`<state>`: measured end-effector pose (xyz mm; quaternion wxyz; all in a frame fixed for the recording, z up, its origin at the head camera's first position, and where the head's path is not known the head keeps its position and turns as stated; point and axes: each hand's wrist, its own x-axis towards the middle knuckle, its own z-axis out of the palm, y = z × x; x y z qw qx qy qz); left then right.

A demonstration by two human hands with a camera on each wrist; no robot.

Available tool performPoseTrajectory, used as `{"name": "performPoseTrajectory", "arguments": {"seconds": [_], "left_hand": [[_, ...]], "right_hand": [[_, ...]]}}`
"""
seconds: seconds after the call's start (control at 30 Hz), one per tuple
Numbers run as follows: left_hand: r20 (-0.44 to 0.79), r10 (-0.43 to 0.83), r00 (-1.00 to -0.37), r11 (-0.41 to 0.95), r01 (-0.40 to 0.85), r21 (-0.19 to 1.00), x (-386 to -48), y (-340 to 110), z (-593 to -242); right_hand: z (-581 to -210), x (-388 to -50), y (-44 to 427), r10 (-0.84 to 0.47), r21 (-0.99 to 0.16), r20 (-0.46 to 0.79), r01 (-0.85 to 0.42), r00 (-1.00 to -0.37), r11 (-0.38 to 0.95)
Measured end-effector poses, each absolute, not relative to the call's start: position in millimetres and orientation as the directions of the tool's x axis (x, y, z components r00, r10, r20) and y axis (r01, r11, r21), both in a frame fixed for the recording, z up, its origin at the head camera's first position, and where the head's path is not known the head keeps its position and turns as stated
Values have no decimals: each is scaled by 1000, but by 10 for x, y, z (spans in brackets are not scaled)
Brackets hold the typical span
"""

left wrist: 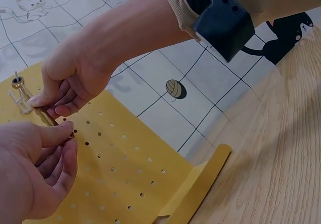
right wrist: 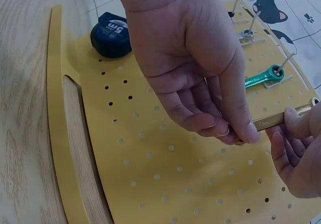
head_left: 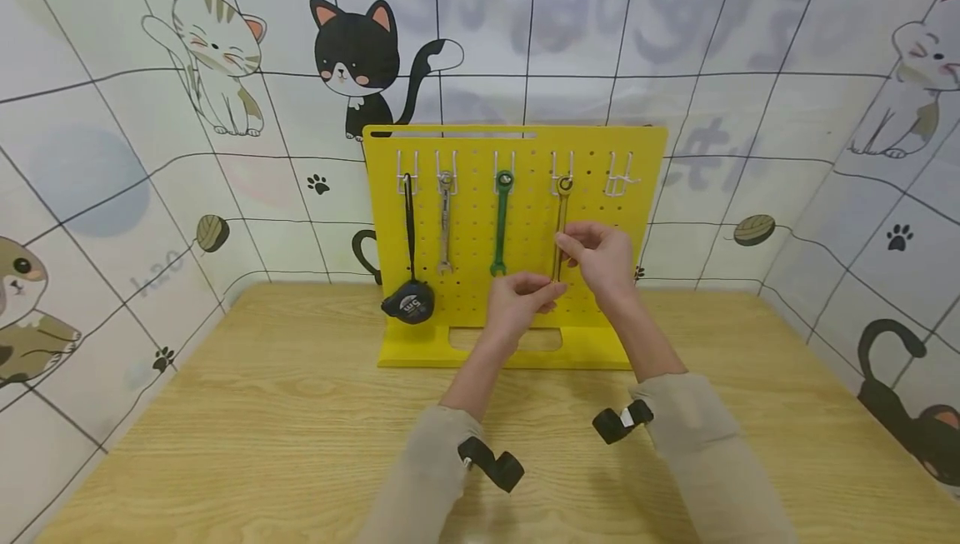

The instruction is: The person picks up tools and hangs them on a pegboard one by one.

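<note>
A gold combination wrench (head_left: 561, 212) hangs upright at the yellow pegboard (head_left: 465, 298), its ring end around a white hook (left wrist: 19, 102). Low on the wrench, my left hand (head_left: 516, 308) pinches the bottom end between thumb and fingertips, hiding that end. Higher up the shank, my right hand (head_left: 602, 261) pinches it from the right, as the right wrist view also shows, with the thumb of the right hand (right wrist: 301, 148) on the gold metal. To the left, a green wrench (head_left: 501, 227) hangs on its own hook.
A silver wrench (head_left: 446, 223) and a black tape measure (head_left: 411, 302) on a strap hang farther left on the board. A white hook (head_left: 619, 177) at the far right bears nothing. The board's base stands on a wooden table (head_left: 300, 411), before a cat-patterned wall covering (head_left: 480, 36).
</note>
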<state>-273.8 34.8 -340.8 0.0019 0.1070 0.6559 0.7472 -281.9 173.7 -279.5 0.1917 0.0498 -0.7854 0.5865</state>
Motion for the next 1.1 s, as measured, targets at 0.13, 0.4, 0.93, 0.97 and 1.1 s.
{"name": "performPoseTrajectory", "arguments": {"seconds": [0.13,0.4,0.93,0.97,1.1], "left_hand": [[159,119,-980,-151,140,979,-2780,375,-3442],[158,54,-986,-186,146,972,-2840,430,-3487],[272,-109,-956,-78,281,957,-3004,553,-3549],[271,-115,-956,-75,280,957,-3020,556,-3554],[257,-125,-958,-88,269,959,-3059,553,-3571]], "right_hand": [[-2802,-2855,1736,144,-902,348,-289,-926,319],[-2813,-2974,1715,154,-903,330,-263,-931,340],[-2826,-3142,1686,189,-899,328,-244,-926,363],[-2829,-3150,1685,193,-900,328,-244,-925,361],[-2852,-3168,1683,203,-906,331,-251,-921,340]]}}
